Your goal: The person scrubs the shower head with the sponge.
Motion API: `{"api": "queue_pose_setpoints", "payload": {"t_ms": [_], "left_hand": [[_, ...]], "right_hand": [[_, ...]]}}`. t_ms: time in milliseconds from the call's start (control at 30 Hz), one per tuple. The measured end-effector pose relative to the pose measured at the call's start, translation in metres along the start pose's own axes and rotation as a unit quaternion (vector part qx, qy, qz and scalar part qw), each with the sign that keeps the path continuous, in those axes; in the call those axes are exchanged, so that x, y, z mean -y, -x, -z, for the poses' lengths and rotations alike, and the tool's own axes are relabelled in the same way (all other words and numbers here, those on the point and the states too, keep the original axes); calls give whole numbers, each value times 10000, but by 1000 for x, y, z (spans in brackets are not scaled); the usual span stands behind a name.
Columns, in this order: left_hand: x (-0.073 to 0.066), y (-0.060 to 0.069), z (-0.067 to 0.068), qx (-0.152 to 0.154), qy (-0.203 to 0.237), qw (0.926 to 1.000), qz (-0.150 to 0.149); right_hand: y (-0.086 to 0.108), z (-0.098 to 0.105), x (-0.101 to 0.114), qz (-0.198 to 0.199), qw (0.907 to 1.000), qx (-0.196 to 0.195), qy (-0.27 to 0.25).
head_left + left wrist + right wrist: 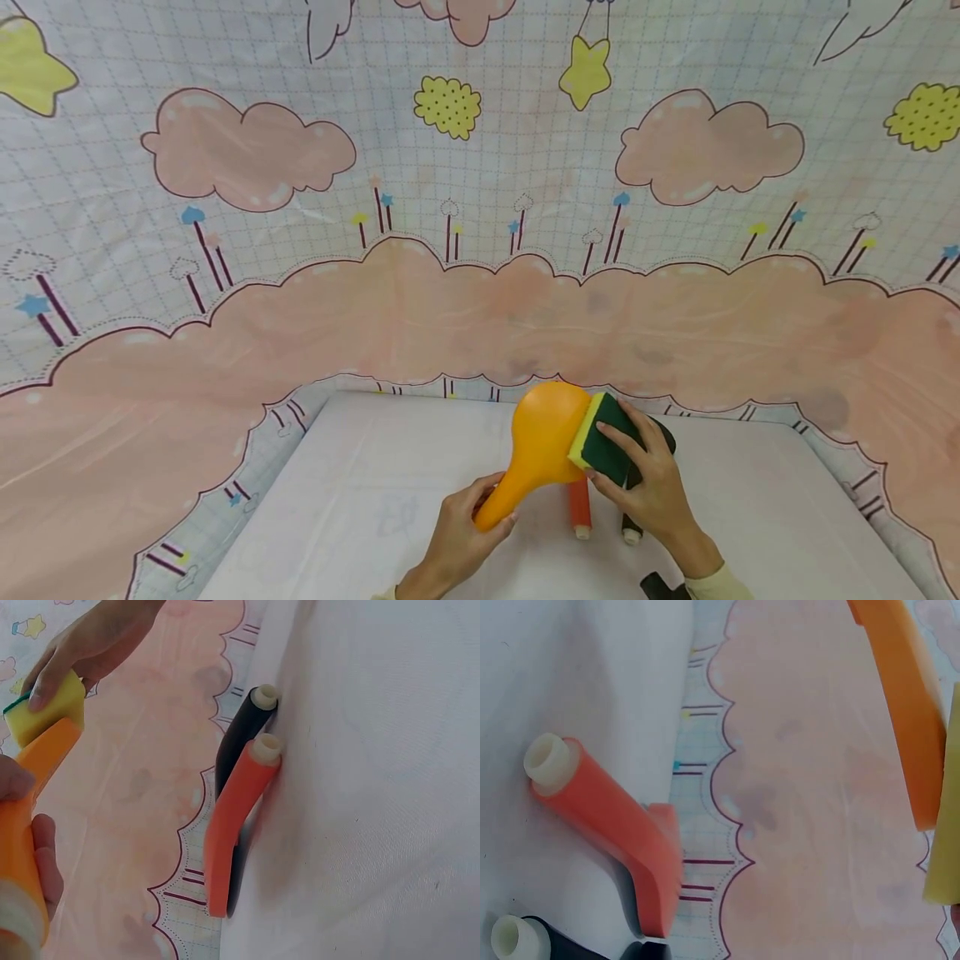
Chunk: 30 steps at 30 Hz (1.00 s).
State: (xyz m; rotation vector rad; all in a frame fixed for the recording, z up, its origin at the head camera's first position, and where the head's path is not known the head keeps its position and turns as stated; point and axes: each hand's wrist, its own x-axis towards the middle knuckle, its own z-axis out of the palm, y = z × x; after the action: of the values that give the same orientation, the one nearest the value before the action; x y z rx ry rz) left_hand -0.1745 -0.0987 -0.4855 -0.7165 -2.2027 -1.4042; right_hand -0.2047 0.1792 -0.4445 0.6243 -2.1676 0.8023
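Observation:
My left hand (467, 527) grips the handle of an orange, round-headed, paddle-like thing (551, 429), which is tilted up above the white table. In my right hand (656, 487) is a yellow and green sponge (611, 442). Its yellow side lies against the right edge of the orange head, with thumb and fingers on the green side. In the left wrist view, the sponge (56, 712) touches the far end of the orange thing (52, 754). Beneath the hands lie a red handled thing (234, 802) and a black one (238, 735), both with cream handle ends; the hands partly hide them.
The white table (315, 500) extends to both sides of the hands. Behind it hangs a cloth (480, 325) printed with clouds and stars. A dark object (662, 587) shows at the bottom edge beside the right wrist; its kind is unclear.

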Motion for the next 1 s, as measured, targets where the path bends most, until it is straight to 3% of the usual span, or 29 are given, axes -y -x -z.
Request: {"api": "queue_pose_setpoints", "payload": {"t_ms": [267, 500, 667, 1000], "left_hand": [[1, -1, -4, -133, 19, 9998, -151], [-6, -6, -8, -154, 0, 9998, 127], [0, -8, -13, -136, -116, 9997, 154], [1, -12, -18, -129, -187, 9994, 277]], "right_hand": [[1, -2, 3, -44, 9999, -41, -115], [2, -7, 8, 187, 9998, -22, -115], [4, -13, 12, 473, 9989, -30, -66], [6, -18, 22, 625, 9979, 145, 67]]}}
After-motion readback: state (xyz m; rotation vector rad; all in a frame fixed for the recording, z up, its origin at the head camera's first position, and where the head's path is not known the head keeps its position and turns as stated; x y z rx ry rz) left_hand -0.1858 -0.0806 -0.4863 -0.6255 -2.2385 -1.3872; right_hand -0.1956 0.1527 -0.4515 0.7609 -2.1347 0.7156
